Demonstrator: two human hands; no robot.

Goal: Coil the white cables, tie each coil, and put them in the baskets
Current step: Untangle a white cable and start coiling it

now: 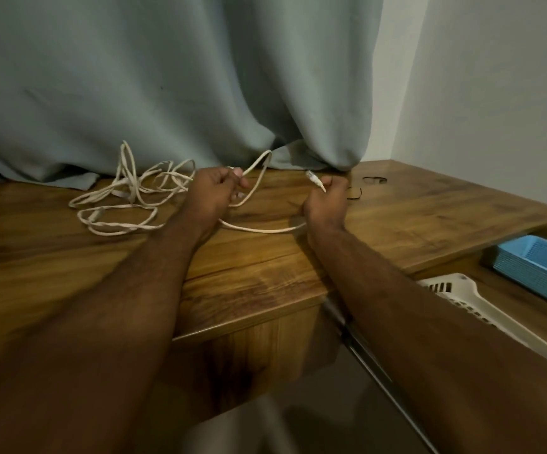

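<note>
Wood-grain desk top (249, 267) fills the head view, backed by a pale grey-green curtain (167, 77) whose hem rests on the far edge, with a white wall (494, 77) to the right. Loose loops of white cable (125, 194) lie tangled on the desk left of centre — one strand runs from the heap through both hands. The left hand (215, 190) is curled round the cable, a loop arching up from its fingers toward the curtain. The right hand (328, 199) grips the cable near its end, the plug (313, 179) sticking up out of the fist. Between the hands a slack length sags across the wood. Two thin black ties (375, 180) lie just beyond the right hand. Lower right, below the desk edge, sit a blue basket (540, 267) and a white basket (462, 293) — both only partly visible.
</note>
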